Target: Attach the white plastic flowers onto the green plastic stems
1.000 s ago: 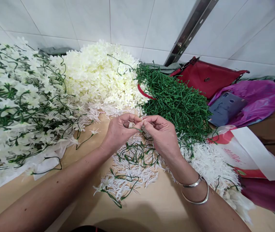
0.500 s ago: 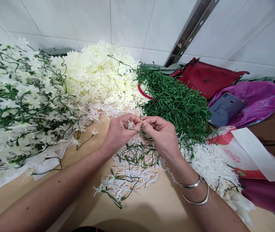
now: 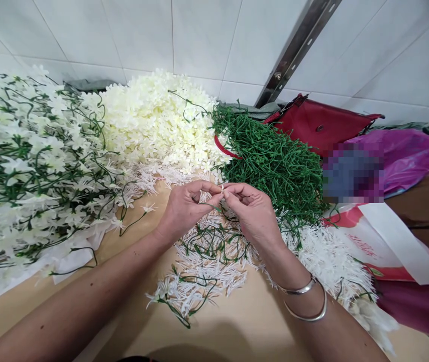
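My left hand (image 3: 185,207) and my right hand (image 3: 255,213) meet fingertip to fingertip over the middle of the table. Between the left thumb and fingers is a thin green artificial flower stem (image 3: 215,207), partly hidden. Pinched in the right fingertips is a small white stamen piece (image 3: 222,188), touching the left fingertips too; how it joins the stem is too small to tell. Below the hands lie white stamens (image 3: 218,266) with green stems across them. Just behind the right hand rises a heap of green stems (image 3: 275,161).
Cream flower heads (image 3: 157,120) are piled at the back. Finished-looking white flowers on stems (image 3: 41,176) fill the left. More white stamens (image 3: 335,259) lie right of my forearm. A red bag (image 3: 312,125), purple plastic bag (image 3: 414,153) and red-and-white packet (image 3: 368,241) are at the right.
The hands stay together in nearly the same place, with only a slight shift at the fingertips. The view has tilted very slightly. Nothing has been let go.
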Available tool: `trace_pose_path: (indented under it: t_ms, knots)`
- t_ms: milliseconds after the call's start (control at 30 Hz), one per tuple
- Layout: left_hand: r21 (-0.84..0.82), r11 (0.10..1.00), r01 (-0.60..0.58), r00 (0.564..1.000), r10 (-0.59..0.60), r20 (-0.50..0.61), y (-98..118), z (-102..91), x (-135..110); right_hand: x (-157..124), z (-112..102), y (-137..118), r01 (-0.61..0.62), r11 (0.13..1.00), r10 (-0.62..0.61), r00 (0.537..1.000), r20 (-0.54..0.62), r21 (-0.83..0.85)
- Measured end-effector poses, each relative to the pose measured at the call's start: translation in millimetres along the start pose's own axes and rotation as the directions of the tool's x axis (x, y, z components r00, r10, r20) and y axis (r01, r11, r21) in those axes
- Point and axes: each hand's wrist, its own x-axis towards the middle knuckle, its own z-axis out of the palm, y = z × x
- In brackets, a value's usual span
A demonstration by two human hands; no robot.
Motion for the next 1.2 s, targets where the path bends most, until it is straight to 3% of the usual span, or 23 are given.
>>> trace_pose_path:
  t_ms: [133, 333, 567, 700, 833, 1000, 1200]
  knots:
    - [-0.018, 1.0, 0.001, 1.0, -0.001, -0.015, -1.1, 0.9, -0.1, -0.3, 1.4, 0.6, 0.001, 1.0, -0.001, 1.0, -0.003, -0.001]
    - [-0.101, 0.99, 0.094, 0.995, -0.097, -0.025, -3.8, 0.5, 3.3, -0.7, 3.8, 5.1, 0.036, 0.997, -0.034, 0.999, -0.037, 0.063]
    - [-0.196, 0.964, 0.178, 0.984, -0.176, 0.026, -6.8, 1.4, 5.7, -1.6, 1.7, 5.6, 0.054, 0.999, -0.053, 0.998, -0.032, 0.005]
    - [-0.265, 0.942, 0.207, 0.978, -0.201, 0.05, -2.8, 2.2, 6.1, -1.7, 1.3, 6.5, 0.043, 0.998, -0.04, 0.997, -0.062, 0.053]
    - [-0.203, 0.954, 0.222, 0.972, -0.201, 0.122, -1.0, 3.6, 3.6, -0.9, 0.6, 6.7, 0.08, 0.993, -0.07, 0.99, -0.121, 0.082]
    - [-0.17, 0.972, 0.159, 0.985, -0.145, 0.092, -6.0, 4.7, 1.9, -1.0, 0.0, 5.8, 0.11, 0.993, -0.107, 0.992, -0.073, 0.033]
    - [-0.111, 0.986, 0.126, 0.99, -0.119, 0.071, -7.0, 0.4, 4.2, -3.5, -0.5, 0.6, 0.193, 0.965, -0.194, 0.981, 0.016, -0.176]
